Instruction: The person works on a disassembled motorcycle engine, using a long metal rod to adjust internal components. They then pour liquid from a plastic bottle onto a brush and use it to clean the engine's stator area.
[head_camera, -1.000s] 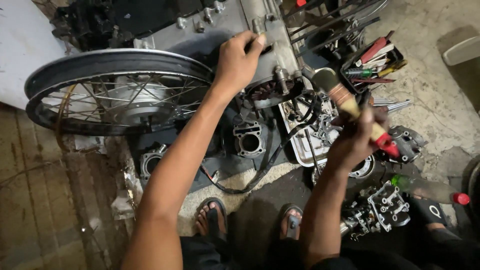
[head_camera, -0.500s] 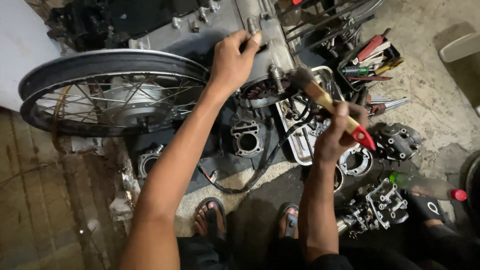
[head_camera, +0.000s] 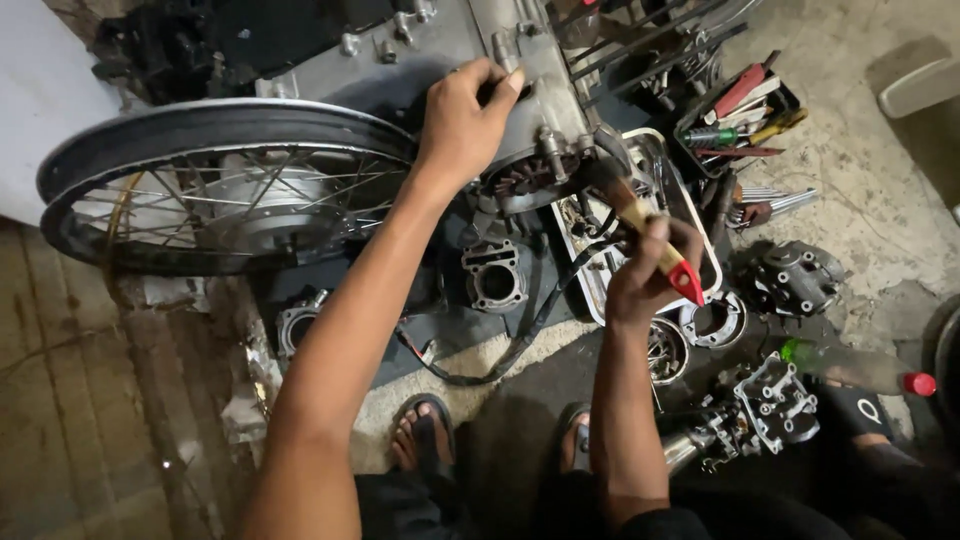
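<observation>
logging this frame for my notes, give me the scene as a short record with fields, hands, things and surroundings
left hand: left hand rests on the grey engine case
right hand: right hand grips a paintbrush with a wooden, red-tipped handle, bristles toward the engine
wheel: spoked wheel lying at left
tray: white metal tray beside the engine
loose parts: cylinder block, cylinder head
tools: black tool tray at upper right
bottle: green bottle with red cap, lying on the floor

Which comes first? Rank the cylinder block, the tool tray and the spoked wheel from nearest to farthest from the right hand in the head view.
From the right hand, which holds a paintbrush:
1. Cylinder block, on the floor to its left.
2. Tool tray, up and to the right.
3. Spoked wheel, far left.
</observation>
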